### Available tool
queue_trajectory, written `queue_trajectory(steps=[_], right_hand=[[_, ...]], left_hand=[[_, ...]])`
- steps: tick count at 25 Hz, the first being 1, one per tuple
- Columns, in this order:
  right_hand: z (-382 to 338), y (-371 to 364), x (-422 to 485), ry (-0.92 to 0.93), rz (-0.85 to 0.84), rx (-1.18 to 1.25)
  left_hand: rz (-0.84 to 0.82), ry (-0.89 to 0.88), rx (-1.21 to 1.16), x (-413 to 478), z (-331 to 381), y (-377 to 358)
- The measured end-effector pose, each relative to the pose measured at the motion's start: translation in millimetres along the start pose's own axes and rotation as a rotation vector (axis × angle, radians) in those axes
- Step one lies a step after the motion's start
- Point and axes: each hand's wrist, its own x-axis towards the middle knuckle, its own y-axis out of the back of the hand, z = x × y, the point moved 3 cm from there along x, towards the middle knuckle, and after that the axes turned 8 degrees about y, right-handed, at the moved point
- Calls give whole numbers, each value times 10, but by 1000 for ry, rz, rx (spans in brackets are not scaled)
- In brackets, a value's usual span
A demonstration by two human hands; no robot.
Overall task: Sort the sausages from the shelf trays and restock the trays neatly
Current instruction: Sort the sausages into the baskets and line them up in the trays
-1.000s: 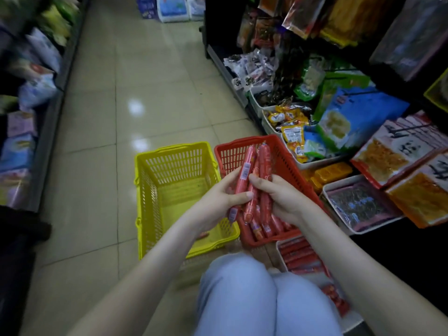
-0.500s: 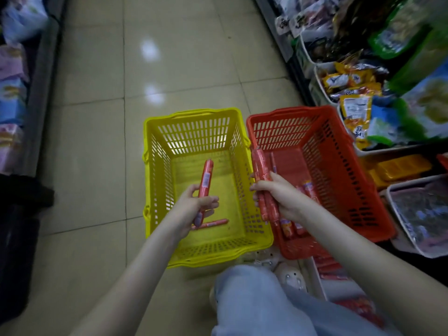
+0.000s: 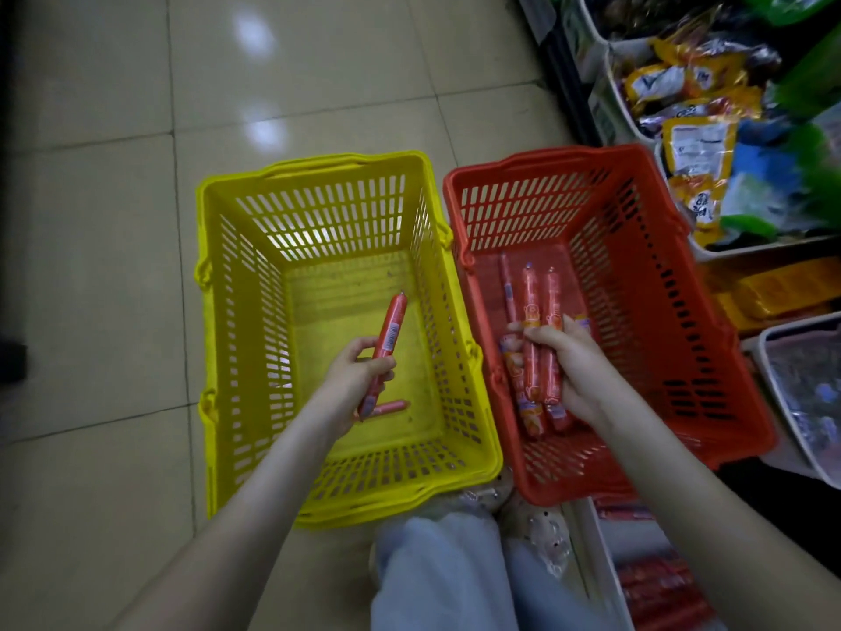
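Shop aisle, shiny beige tile floor (image 3: pixel 318 75). Left hand (image 3: pixel 352 378) grips one sausage (image 3: pixel 387 341) over the yellow basket (image 3: pixel 227 311); right hand (image 3: pixel 569 371) clutches a sausage bunch (image 3: pixel 530 302) in the red basket (image 3: pixel 660 311). Snack shelves (image 3: pixel 701 129) sit right.

Single head-worn wide-angle view, looking steeply down past the person's knees (image 3: pixel 437 580) onto the tiled floor (image 3: pixel 113 266). The yellow basket (image 3: pixel 314 168) and red basket (image 3: pixel 546 163) fill the centre at close range. Both forearms enter from the bottom edge, and the shelf trays (image 3: pixel 603 100) line the right edge.
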Motion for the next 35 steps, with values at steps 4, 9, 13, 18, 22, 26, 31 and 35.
queue_trajectory(steps=[4,9,13,18,22,26,31,35], right_hand=[[181,219,99,-50,105,4],[362,362,563,-92,65,-167],[576,209,1183,32,41,-529],[800,-25,1816,182,44,-727],[907,-5,1980,172,83,-665],[778,132,1967,199,96,-611],[763,427,2009,166,-23,-642],[879,470,2100,226,-193,-957]], left_hand=[[-3,-12,-28,-26,-7,-34],[-25,-102,-115,36,165,-280],[-4,-172,-197,162,285,-338],[-31,-227,-294,286,372,-328],[-96,-295,-243,361,583,-536],[-157,-352,-177,343,722,-876],[-158,-352,-221,346,676,-1083],[-140,-392,-252,305,680,-1144]])
